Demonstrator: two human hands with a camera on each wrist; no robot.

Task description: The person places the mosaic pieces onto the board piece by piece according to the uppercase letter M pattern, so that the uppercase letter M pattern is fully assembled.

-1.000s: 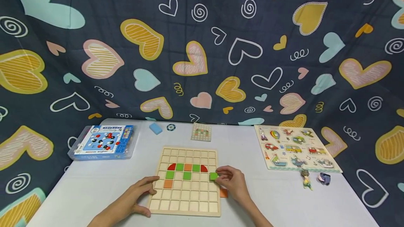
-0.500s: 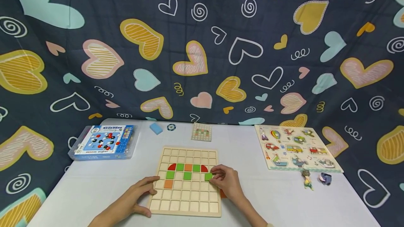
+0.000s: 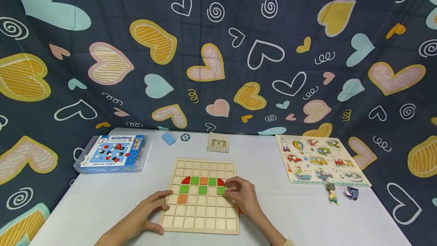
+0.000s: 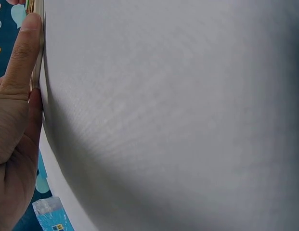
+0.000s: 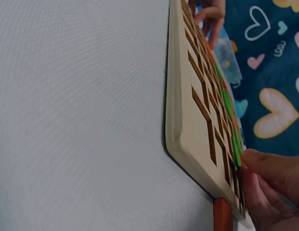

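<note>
A light wooden grid board (image 3: 200, 223) lies flat on the table, with green, orange and red tiles in several of its cells. My right hand (image 3: 244, 197) pinches a green square tile (image 3: 220, 190) over the right end of the second row of tiles. Whether that tile lies fully down in its cell I cannot tell. In the right wrist view the thumb (image 5: 265, 164) touches the green pieces. My left hand (image 3: 145, 213) rests along the board's left edge, thumb by the near corner and fingers farther up. An orange piece (image 5: 222, 215) lies beside the board's right edge, mostly hidden by my right hand in the head view.
A small pattern card (image 3: 218, 143) lies behind the board. A blue block (image 3: 168, 138) and a round chip (image 3: 185, 137) are left of it. A molecule-set box (image 3: 112, 155) stands far left. Right are a picture puzzle board (image 3: 319, 160) and two small figurines (image 3: 331, 193).
My right hand has moved left with the green tile, from beside the board's right edge to over a cell under the right-hand red piece. My left hand has stayed still.
</note>
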